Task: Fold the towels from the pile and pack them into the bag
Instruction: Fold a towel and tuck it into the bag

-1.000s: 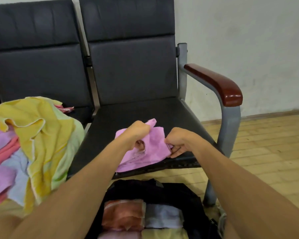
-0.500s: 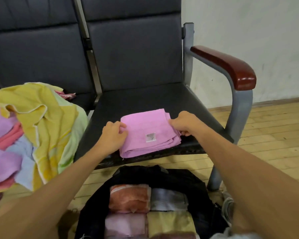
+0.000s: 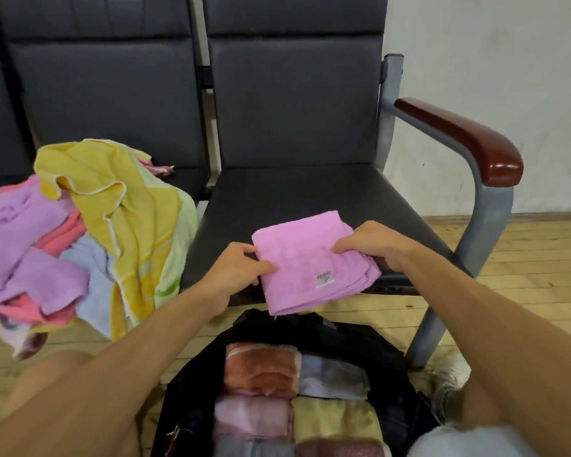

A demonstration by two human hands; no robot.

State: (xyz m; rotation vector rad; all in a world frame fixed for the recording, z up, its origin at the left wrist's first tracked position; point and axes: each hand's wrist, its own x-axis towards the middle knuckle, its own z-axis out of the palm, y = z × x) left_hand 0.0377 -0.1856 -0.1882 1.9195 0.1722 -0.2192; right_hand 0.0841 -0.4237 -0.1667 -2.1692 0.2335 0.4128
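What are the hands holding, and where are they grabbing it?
Both hold the folded pink towel. The left hand pinches its left edge, and the right hand grips its right edge.

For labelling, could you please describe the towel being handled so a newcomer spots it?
Find the black chair with the brown armrest. At its front edge, above the open black bag, the left hand and right hand hold a pink towel. Unlike the crumpled pile beside it, it is folded flat and bears a white label.
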